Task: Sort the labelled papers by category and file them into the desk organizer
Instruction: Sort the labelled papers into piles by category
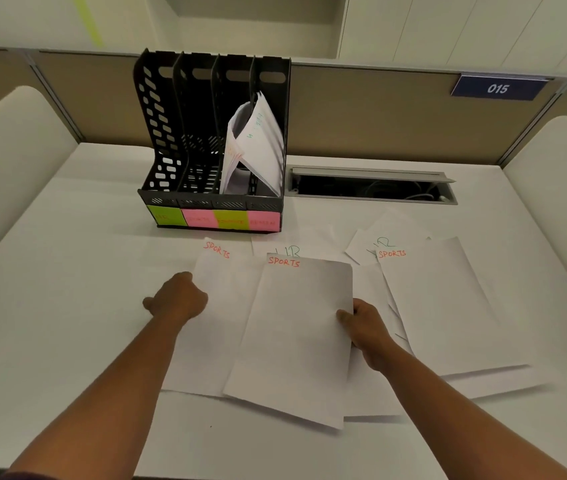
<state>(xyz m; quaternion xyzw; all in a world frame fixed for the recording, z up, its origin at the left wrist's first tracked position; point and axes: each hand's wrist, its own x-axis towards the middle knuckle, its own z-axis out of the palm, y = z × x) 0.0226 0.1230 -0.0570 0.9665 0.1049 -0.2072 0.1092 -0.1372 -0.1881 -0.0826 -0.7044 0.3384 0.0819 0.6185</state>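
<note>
The words on the sticky labels [213, 219] along the desk organizer's [212, 133] front are too blurred to read. Overlapping sheets hide most of two HR papers [289, 249]. Right-hand fingers [344, 317] partly vanish behind the lifted sheet [295, 334].

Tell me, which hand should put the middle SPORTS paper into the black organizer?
Probably the right hand: it already pinches the middle SPORTS paper by its edge. The left hand rests on another sheet.

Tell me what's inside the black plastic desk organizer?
The black plastic desk organizer holds leaning white papers in its two rightmost slots; the two left slots look empty. Most of their writing is hidden.
</note>
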